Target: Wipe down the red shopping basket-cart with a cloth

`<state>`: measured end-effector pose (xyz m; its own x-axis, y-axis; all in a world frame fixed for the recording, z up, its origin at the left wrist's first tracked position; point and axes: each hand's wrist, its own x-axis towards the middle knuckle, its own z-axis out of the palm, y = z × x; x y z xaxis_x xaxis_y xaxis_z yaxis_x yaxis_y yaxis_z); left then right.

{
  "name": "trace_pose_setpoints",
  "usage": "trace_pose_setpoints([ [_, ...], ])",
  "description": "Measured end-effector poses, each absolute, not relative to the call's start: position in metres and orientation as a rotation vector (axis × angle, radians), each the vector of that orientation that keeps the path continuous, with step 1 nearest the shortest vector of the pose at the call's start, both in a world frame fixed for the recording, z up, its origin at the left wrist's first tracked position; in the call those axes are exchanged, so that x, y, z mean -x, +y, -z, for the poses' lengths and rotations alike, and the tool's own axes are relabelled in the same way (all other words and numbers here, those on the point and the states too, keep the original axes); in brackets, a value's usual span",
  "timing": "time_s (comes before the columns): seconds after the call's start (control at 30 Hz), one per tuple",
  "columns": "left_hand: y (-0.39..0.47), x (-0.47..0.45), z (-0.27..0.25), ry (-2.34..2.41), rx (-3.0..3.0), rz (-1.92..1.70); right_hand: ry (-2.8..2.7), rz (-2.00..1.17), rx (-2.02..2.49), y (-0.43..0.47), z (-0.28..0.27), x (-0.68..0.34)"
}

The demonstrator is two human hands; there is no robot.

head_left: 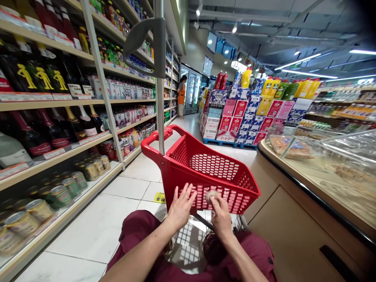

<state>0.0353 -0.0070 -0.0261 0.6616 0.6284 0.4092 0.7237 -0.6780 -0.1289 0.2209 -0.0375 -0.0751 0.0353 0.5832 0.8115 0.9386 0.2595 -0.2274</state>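
A red plastic shopping basket cart [202,178] stands before my knees, with perforated sides and an upright metal pole [160,113] carrying a grey handle [158,49]. My left hand [180,206] lies with fingers outstretched against the lower part of its near side. Pinched in my right hand [221,217] is a small crumpled pale wad [212,195], perhaps tissue or cloth; it is at the basket's perforated side. Whether the wad touches the plastic I cannot tell. No goods show inside the basket.
Drink shelves [88,98] run along the left. A glass-topped food counter [317,172] stands close on the right. Stacked boxes and juice bottles [235,113] rise ahead. A person in an orange vest [181,96] stands farther down the aisle. A yellow sticker [159,197] marks the tiled floor.
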Motion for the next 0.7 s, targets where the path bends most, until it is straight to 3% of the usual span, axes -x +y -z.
trace_pose_setpoints([
  [0.7, -0.004, 0.005, 0.013, -1.231, 2.472, 0.581, -1.775, 0.458, 1.406, -0.018, 0.060, -0.171],
])
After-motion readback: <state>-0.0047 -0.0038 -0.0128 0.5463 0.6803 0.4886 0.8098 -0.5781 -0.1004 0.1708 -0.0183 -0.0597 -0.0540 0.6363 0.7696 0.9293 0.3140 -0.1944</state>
